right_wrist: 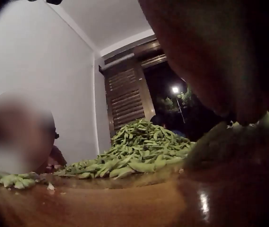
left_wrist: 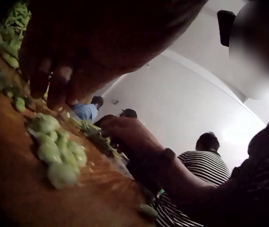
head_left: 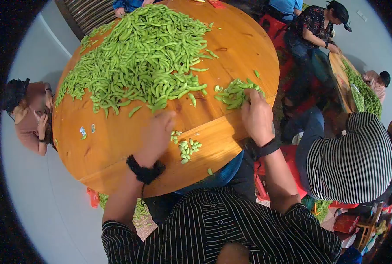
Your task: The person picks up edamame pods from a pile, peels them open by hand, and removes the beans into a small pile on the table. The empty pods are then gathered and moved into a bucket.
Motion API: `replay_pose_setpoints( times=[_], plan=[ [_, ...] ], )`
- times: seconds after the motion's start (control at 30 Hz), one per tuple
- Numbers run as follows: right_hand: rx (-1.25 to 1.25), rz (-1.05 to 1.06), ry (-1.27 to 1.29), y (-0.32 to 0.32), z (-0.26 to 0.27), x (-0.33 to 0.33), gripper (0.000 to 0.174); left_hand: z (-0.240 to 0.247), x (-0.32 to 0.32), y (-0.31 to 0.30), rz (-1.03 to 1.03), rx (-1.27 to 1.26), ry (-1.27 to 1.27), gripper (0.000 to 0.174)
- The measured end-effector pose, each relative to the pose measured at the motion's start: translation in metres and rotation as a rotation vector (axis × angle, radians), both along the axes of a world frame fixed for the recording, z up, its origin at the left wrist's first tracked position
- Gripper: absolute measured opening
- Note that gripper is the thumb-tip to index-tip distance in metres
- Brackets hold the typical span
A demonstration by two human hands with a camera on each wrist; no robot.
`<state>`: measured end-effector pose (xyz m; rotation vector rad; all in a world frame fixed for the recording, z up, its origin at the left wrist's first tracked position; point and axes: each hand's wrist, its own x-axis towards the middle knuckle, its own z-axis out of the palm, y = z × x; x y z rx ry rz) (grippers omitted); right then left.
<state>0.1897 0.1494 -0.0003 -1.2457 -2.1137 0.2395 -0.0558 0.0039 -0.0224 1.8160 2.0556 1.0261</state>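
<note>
On the round wooden table (head_left: 130, 149) rises a large heap of green bean pods (head_left: 147, 53). My left hand (head_left: 154, 136), blurred, hovers over the near side, beside a small group of shelled pale-green beans (head_left: 189, 149). The left wrist view has its bent fingers (left_wrist: 61, 80) pointing down just behind those beans (left_wrist: 59, 151). Over at the right edge, my right hand (head_left: 257, 116) has its fingertips at a smaller pile of pods (head_left: 233, 94), some looking split and flat. I cannot tell what either hand holds, since the fingers are blurred or dark.
A seated person (head_left: 31, 112) is at the table's left side, and another sits across behind the heap. To my right sits a person in a striped shirt (head_left: 352, 158). Farther right, people work at a second table (head_left: 337, 75) with pods. Two small wrappers (head_left: 83, 130) lie at left.
</note>
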Motion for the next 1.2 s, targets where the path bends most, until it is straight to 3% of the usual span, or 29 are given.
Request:
replay_pose_setpoints(
  times=[0.03, 0.1, 0.23, 0.3, 0.43, 0.53, 0.6, 0.93, 1.0, 1.13, 1.2],
  plan=[
    [-0.006, 0.040, 0.001, -0.003, -0.002, -0.002, 0.021, 0.004, -0.007, 0.006, -0.001, 0.000, 0.001, 0.023],
    [-0.063, 0.138, 0.072, -0.016, -0.004, -0.007, 0.019, 0.013, -0.019, 0.015, 0.170, -0.198, 0.335, 0.025],
    [-0.177, 0.231, 0.000, -0.037, -0.004, -0.019, 0.018, 0.003, -0.037, 0.021, 0.218, -0.176, 0.391, 0.023],
    [-0.220, 0.468, 0.182, -0.045, -0.005, -0.023, 0.019, 0.002, -0.042, 0.019, 0.203, -0.212, 0.366, 0.019],
    [-0.383, 0.569, 0.123, -0.056, -0.010, -0.031, 0.016, 0.012, -0.031, 0.012, 0.144, -0.178, 0.509, 0.017],
    [-0.366, 0.613, 0.209, -0.062, -0.023, -0.041, 0.013, 0.024, -0.005, 0.008, 0.159, -0.065, 0.424, 0.019],
    [-0.417, 0.613, 0.251, -0.067, -0.018, -0.047, 0.013, 0.031, 0.006, 0.009, 0.135, -0.112, 0.200, 0.019],
    [-0.591, 0.576, 0.275, -0.064, -0.010, -0.047, 0.012, -0.002, -0.024, 0.013, 0.039, -0.074, 0.168, 0.012],
    [-0.592, 0.571, 0.280, -0.063, -0.010, -0.046, 0.012, 0.001, -0.023, 0.012, 0.135, 0.022, -0.125, 0.014],
    [-0.565, 0.583, 0.286, -0.063, -0.014, -0.046, 0.012, 0.020, -0.018, 0.010, 0.261, 0.106, 0.022, 0.011],
    [-0.592, 0.588, 0.314, -0.065, -0.011, -0.048, 0.013, 0.028, -0.014, 0.007, 0.225, -0.047, -0.208, 0.014]
  ],
)
